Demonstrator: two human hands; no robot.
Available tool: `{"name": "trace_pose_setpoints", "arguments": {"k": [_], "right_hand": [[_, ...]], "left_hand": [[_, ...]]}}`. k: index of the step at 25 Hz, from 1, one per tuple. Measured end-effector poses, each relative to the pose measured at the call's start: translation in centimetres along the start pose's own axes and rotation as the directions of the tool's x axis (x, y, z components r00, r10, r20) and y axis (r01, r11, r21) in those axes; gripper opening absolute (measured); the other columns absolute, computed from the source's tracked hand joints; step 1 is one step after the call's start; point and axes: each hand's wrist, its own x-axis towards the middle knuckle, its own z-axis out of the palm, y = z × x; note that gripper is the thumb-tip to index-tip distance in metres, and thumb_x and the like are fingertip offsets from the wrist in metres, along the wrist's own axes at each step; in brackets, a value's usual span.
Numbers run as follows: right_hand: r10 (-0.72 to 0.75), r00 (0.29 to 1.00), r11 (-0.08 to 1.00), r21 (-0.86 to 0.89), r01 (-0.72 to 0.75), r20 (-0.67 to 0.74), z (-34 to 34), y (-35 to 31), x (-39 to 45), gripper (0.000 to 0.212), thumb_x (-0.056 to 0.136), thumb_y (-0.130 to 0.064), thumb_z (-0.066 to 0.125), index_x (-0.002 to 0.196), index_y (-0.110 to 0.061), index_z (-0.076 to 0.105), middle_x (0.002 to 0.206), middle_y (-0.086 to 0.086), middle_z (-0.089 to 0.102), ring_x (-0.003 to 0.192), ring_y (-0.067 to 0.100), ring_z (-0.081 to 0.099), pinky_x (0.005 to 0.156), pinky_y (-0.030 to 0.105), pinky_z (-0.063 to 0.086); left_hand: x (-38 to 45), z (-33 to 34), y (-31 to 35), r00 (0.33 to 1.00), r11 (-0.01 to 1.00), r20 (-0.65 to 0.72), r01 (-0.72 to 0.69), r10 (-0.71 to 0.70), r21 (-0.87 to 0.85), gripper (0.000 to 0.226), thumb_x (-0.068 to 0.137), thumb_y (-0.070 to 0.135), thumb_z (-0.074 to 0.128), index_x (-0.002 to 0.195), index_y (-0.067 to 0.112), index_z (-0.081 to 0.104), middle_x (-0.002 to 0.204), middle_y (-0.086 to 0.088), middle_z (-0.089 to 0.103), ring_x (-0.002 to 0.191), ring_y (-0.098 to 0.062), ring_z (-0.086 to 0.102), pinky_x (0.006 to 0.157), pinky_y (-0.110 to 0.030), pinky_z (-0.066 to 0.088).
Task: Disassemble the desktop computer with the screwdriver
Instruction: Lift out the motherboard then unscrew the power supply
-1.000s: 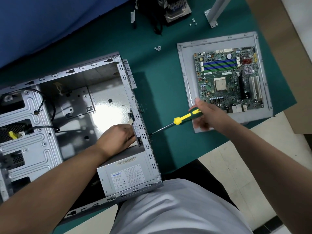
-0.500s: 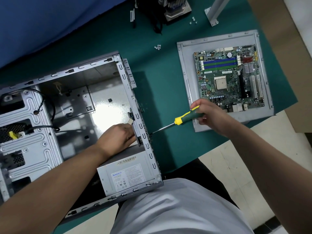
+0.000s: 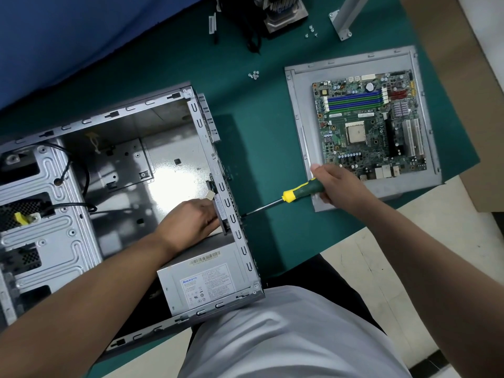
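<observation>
An open grey computer case (image 3: 136,170) lies on its side on the green table, with a grey power supply (image 3: 204,282) in its near corner. My right hand (image 3: 341,189) grips the green and yellow handle of a screwdriver (image 3: 297,193), whose tip meets the outside of the case's rear wall (image 3: 231,214). My left hand (image 3: 193,219) reaches inside the case and holds a dark part against that rear wall, just above the power supply; its fingertips are hidden.
A removed motherboard (image 3: 371,124) rests on a grey side panel (image 3: 300,126) at the right. Loose screws (image 3: 253,75) lie on the green mat, more screws (image 3: 311,31) beside a heatsink fan (image 3: 283,9) at the far edge. Drive bays with black cables fill the case's left end.
My right hand has shifted its grip round the screwdriver handle with the tip staying at the rear wall. My left hand has kept its place inside the case.
</observation>
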Motion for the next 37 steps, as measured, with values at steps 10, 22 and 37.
{"name": "trace_pose_setpoints", "arguments": {"k": [10,22,37], "right_hand": [[0.031,0.99,0.968,0.241,-0.063,0.137,-0.5,-0.9,-0.6,0.007,0.094,-0.023,0.059,0.092,-0.017,0.056,0.089,0.01,0.058,0.071,0.017,0.06,0.068,0.029,0.051],[0.013,0.994,0.999,0.041,-0.017,0.106,-0.4,-1.6,-0.4,0.033,0.099,-0.043,0.047,0.098,-0.013,0.061,0.069,0.011,0.07,0.057,0.023,0.061,0.052,0.027,0.045],[0.066,0.994,0.98,0.184,-0.081,0.084,0.4,-0.9,-0.8,0.02,0.101,-0.032,0.048,0.102,-0.018,0.062,0.09,0.016,0.076,0.067,0.026,0.07,0.063,0.038,0.058]], "left_hand": [[0.1,-0.3,0.2,1.0,1.0,0.022,0.02,-0.02,-0.022,0.037,0.091,0.031,0.045,0.067,0.011,0.067,0.066,-0.005,0.064,0.055,-0.024,0.064,0.05,-0.021,0.046],[-0.1,-0.3,0.1,0.998,0.998,0.046,0.043,-0.041,-0.044,0.039,0.092,0.031,0.044,0.066,0.01,0.065,0.065,-0.005,0.063,0.055,-0.025,0.063,0.054,-0.022,0.048],[-0.1,-0.5,0.2,0.997,0.998,0.059,0.055,-0.053,-0.041,0.043,0.092,0.032,0.043,0.065,0.007,0.066,0.067,-0.008,0.064,0.056,-0.027,0.065,0.055,-0.026,0.052]]}}
